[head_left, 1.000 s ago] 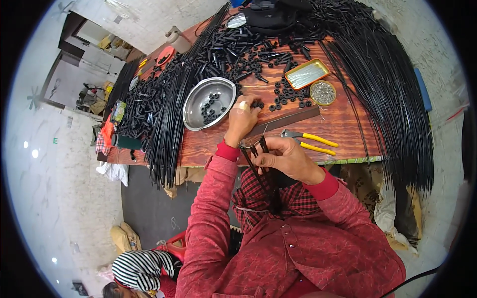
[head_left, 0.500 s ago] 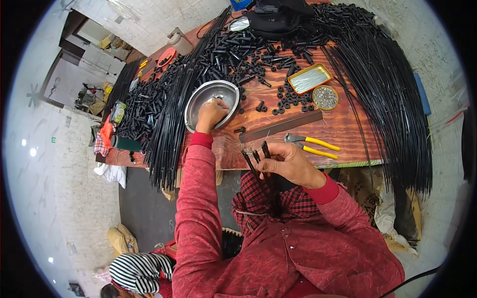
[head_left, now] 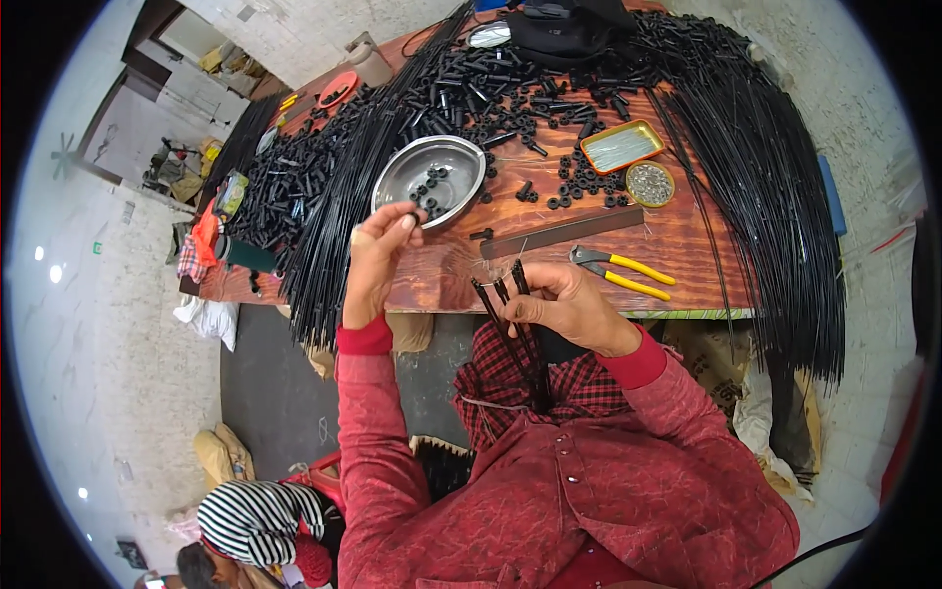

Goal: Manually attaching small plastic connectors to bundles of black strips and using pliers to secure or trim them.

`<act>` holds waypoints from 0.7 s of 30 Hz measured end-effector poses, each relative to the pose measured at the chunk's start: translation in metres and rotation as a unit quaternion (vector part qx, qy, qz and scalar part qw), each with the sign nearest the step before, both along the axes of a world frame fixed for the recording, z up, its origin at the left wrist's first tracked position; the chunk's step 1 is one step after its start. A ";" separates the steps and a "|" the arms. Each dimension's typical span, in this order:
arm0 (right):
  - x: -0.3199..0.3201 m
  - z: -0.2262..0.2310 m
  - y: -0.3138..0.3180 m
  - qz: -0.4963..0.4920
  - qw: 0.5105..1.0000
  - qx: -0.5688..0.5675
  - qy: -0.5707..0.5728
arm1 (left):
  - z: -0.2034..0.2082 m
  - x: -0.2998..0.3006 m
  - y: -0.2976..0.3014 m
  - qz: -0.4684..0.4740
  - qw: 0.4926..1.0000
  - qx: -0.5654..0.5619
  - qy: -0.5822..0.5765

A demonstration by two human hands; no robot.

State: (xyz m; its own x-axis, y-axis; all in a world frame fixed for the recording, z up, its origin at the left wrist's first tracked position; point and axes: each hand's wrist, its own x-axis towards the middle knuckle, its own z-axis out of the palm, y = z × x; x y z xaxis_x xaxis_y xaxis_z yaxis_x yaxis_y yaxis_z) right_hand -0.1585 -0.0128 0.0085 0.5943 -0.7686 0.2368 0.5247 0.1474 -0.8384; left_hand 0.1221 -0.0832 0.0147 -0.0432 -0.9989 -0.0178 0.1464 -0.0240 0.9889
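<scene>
- Steel bowl is the landmark: it sits on the wooden worktop, a few small black caps lying inside it.
- Left hand hangs at the bowl's near rim, fingertips pinched shut. On a cap? Too small to tell.
- Half a second ago that hand was dipped into the bowl; a second ago it was back beside the right hand. So it has gone out, picked, and is now lifting clear. By my reading, a fresh cap is on its way to the rods.
- Right hand, near-right of the bowl and just off the worktop's front edge, is closed round a small bundle of thin black rods, tips fanned up toward the bowl.
- That grip has hardly shifted across the three pictures; the rods wait in the same spot.
- Yellow-handled pliers lie right of the bowl, with a dark flat bar between them and it; neither has moved.
- Beyond the bowl, loose black caps and tubes are heaped, and a yellow tray and a round tin sit to its far right.
- Long black rods drape off the worktop's right side, more off the left.
</scene>
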 end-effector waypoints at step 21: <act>0.057 0.015 0.016 0.041 0.995 -0.030 0.090 | 0.050 -0.001 0.091 -0.131 0.962 0.034 0.239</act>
State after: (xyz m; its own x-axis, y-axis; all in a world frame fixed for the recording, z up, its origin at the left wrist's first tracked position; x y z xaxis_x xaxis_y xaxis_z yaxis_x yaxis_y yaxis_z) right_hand -0.1013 0.0034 0.0233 0.6907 -0.7043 0.1638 0.3530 0.1307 -0.9265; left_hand 0.1212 0.0074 0.0648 -0.3128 -0.9498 0.0019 0.5633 -0.1839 0.8055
